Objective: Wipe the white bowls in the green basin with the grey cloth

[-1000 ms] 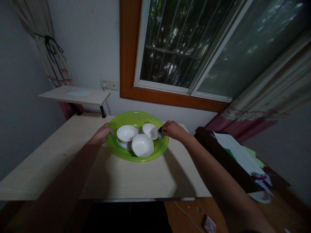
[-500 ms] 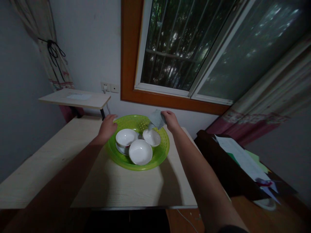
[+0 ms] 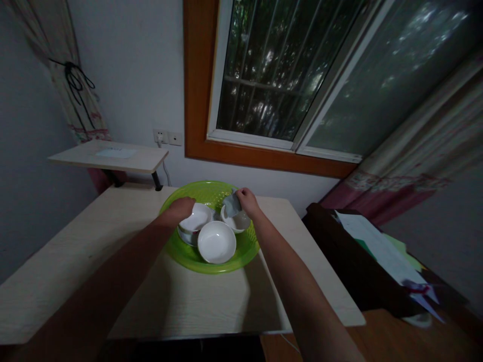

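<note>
A round green plastic basin (image 3: 211,261) stands on the pale wooden table (image 3: 113,251) and holds three white bowls. My right hand (image 3: 246,199) pinches a small grey cloth (image 3: 231,204) above the right-hand bowl (image 3: 237,222). Over the far edge of the left bowl (image 3: 196,221) my left hand (image 3: 182,207) lies with its fingers curled on the rim. The nearest bowl (image 3: 216,242) sits untouched at the front of the basin.
A small raised shelf (image 3: 109,156) stands at the table's back left, below a wall socket (image 3: 166,137). A window (image 3: 287,75) fills the wall behind. A dark cabinet (image 3: 358,266) with papers (image 3: 381,241) stands to the right of the table.
My right hand lifted the grey cloth out of the basin, then lowered it toward the right-hand bowl. My left hand moved from the basin's left rim onto the left bowl.
</note>
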### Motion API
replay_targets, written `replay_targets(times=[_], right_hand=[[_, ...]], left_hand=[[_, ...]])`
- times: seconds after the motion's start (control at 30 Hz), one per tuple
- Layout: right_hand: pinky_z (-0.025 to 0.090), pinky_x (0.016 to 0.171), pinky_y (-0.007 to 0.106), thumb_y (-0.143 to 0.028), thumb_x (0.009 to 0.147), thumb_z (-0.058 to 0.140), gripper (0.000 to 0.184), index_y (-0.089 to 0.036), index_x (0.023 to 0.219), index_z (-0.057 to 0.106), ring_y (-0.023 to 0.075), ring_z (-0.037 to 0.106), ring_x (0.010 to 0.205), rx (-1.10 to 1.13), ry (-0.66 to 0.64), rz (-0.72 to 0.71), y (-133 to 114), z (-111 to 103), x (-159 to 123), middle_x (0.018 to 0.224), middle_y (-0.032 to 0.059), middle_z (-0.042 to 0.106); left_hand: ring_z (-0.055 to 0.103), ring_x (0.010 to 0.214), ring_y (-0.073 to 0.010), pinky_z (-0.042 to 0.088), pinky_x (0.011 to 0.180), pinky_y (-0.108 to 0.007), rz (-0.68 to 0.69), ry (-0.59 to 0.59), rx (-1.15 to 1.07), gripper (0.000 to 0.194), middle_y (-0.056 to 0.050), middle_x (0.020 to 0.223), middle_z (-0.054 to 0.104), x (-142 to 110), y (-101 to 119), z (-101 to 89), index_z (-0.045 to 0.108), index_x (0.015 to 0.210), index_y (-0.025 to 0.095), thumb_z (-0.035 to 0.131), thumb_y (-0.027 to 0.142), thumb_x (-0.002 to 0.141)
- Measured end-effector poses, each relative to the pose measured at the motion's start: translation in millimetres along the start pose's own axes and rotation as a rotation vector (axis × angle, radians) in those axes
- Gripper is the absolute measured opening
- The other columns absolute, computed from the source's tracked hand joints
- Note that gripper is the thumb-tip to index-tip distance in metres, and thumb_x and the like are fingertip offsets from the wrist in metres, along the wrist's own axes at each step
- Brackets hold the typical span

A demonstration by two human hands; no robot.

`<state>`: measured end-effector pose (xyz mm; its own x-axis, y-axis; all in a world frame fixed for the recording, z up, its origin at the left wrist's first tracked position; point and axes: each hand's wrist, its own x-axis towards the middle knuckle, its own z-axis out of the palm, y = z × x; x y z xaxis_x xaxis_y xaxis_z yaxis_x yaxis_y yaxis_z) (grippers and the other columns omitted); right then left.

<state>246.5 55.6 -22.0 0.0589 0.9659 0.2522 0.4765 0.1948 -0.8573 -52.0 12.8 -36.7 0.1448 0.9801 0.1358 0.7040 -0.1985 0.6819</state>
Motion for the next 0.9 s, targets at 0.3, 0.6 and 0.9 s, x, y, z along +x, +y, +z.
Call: replay_targets(times=[0.3,0.6,0.9], right_hand=[[0.045,0.074,0.03,-0.042,0.084,0.056,0.019,-0.024,0.081,0.061,0.0186,0.058,0.078,-0.012,0.009,0.032,-0.2,0.7,-3.1,0.078,-0.0018,0.064],[0.046,0.077,0.03,-0.043,0.085,0.055,0.019,-0.025,0.085,0.06,0.0198,0.058,0.082,0.031,0.081,0.011,-5.0,-0.9,-2.8,0.084,-0.0002,0.066],[0.049,0.085,0.03,-0.044,0.089,0.05,0.019,-0.025,0.092,0.055,0.0195,0.06,0.09,0.105,0.162,-0.022,-2.1,-0.5,1.9,0.093,0.0013,0.066]], left_hand=[[0.073,0.108,-0.0369,0.051,0.099,-0.043,0.002,-0.006,0.464,0.037,-0.022,0.108,0.078,-8.2,15.2,-12.3,0.075,0.12,0.017,0.057,0.013,0.088],[0.071,0.111,-0.0363,0.049,0.098,-0.04,-0.108,0.26,0.127,0.019,-0.018,0.099,0.075,-9.0,22.5,-25.9,0.066,0.106,0.019,0.062,0.016,0.087],[0.07,0.104,-0.0331,0.058,0.086,-0.038,-0.221,0.239,-0.482,0.019,-0.009,0.089,0.069,1.1,12.2,-24.1,0.063,0.088,0.018,0.069,0.02,0.069]])
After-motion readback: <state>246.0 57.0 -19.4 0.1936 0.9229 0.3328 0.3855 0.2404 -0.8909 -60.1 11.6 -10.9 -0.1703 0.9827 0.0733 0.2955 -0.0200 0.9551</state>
